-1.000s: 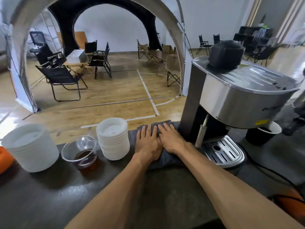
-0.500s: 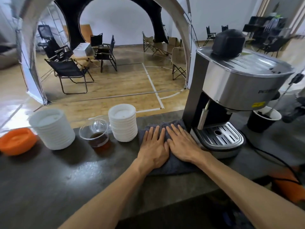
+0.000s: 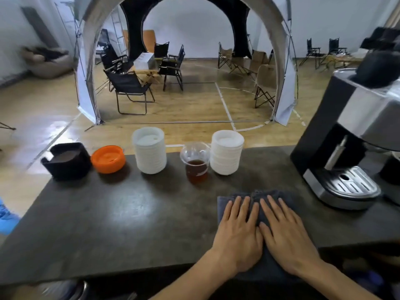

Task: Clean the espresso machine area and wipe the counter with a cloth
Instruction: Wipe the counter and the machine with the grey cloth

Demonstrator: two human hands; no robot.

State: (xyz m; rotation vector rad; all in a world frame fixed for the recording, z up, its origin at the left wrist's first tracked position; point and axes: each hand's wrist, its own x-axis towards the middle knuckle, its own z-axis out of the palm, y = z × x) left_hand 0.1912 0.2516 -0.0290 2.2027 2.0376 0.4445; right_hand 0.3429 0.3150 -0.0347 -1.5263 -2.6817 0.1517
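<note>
A dark grey cloth [image 3: 263, 197] lies flat on the dark counter [image 3: 121, 221], reaching the near edge. My left hand [image 3: 238, 232] and my right hand [image 3: 285, 234] press on it side by side with straight fingers. The silver and black espresso machine [image 3: 350, 135] stands at the right, its slotted drip tray [image 3: 348, 185] just right of the cloth.
Along the counter's far edge stand a black holder [image 3: 67, 161], an orange lid [image 3: 108, 158], two stacks of white lids [image 3: 149, 150] [image 3: 226, 152] and a clear cup with brown liquid [image 3: 195, 163]. A dark cup [image 3: 391, 167] sits behind the machine. Folding chairs fill the room beyond.
Both hands have drawn the cloth back from beside the machine's base toward the counter's near edge. The camera has swung left, bringing the orange lid and black holder into view.
</note>
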